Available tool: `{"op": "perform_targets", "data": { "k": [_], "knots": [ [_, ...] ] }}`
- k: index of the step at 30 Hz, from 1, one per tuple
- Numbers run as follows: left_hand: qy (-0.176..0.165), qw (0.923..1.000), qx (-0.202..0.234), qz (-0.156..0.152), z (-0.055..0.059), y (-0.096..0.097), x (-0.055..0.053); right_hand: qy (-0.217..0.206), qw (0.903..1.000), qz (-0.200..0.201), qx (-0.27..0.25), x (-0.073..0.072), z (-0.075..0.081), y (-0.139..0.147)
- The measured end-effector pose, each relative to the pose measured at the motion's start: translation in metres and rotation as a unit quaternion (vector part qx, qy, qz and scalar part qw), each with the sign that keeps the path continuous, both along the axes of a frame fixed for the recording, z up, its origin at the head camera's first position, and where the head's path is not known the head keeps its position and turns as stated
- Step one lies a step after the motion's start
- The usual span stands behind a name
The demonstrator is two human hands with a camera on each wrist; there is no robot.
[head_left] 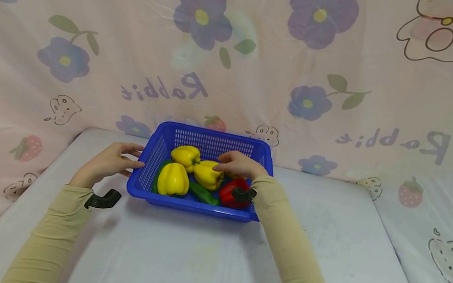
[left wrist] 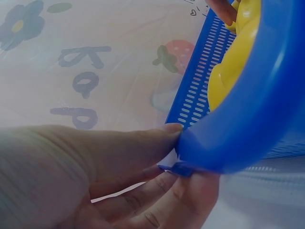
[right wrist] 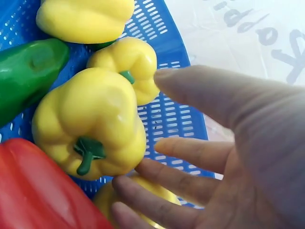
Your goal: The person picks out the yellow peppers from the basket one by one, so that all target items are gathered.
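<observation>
A blue plastic basket (head_left: 197, 205) holds several yellow bell peppers, a red bell pepper (head_left: 231, 196) and a long green vegetable (head_left: 203, 194). At its left end, my left hand (head_left: 111, 161) pinches the rim, thumb above and fingers beneath, as the left wrist view shows. My right hand (head_left: 244, 165) reaches over the basket's right side, fingers spread and holding nothing. In the right wrist view its fingertips lie beside a yellow bell pepper (right wrist: 90, 119) with a green stem. Another yellow bell pepper (right wrist: 143, 188) lies partly hidden behind those fingers.
The basket stands on a white-covered table (head_left: 187, 261), near its back edge. A patterned cloth (head_left: 246, 79) with flowers and rabbits hangs behind and at both sides. Dark wrist mounts (head_left: 104, 199) stick out from the sleeves.
</observation>
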State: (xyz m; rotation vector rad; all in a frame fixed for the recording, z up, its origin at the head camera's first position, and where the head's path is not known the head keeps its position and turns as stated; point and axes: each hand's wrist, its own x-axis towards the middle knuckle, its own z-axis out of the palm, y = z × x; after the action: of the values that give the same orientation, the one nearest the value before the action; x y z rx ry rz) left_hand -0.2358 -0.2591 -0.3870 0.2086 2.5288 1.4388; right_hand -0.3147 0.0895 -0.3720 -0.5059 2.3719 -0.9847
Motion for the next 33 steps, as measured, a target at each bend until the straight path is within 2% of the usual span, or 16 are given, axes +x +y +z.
{"op": "perform_targets", "data": {
  "k": [6,13,17,33],
  "knots": [
    [0.000,1.0000,0.000,0.000,0.000,0.001,0.000,0.032,0.9988,0.013,0.035,0.000,-0.003,-0.005],
    [0.002,1.0000,-0.003,0.002,-0.001,0.002,0.001,0.018,0.9987,0.018,0.044,-0.003,-0.012,-0.007],
    [0.003,1.0000,-0.001,0.002,-0.001,0.001,0.001,0.030,0.9979,0.032,0.048,-0.006,-0.015,-0.009],
    [0.009,0.9999,0.005,-0.001,-0.002,0.000,0.000,0.045,0.9954,0.026,0.081,-0.003,-0.013,-0.018]
  ]
}}
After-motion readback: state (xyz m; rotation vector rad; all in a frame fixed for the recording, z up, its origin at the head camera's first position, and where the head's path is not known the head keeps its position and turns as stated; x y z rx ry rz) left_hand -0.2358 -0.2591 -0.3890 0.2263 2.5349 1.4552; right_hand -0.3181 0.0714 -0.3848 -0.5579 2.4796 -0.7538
